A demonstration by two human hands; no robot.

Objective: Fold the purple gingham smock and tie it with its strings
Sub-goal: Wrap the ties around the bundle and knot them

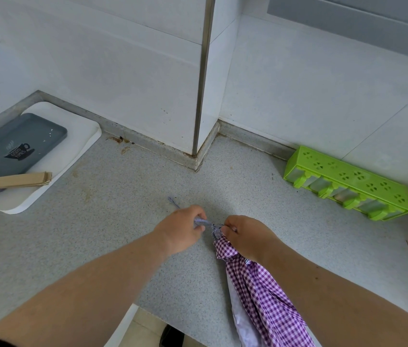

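Grey tray at far left, printed "GOOD TIMES" on a cup motif, resting on a white board. Purple gingham smock, gathered into a long bundle on the speckled counter, long axis running from near right to its far tip between the hands. Left hand fingers curled round the string; right hand fingertips pinching the bundle's tip. Green rack at far right.

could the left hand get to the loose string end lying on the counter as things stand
Probably yes. The string end lies on bare counter just beyond the left hand, nothing between, but that hand already grips the string and would have to let go.
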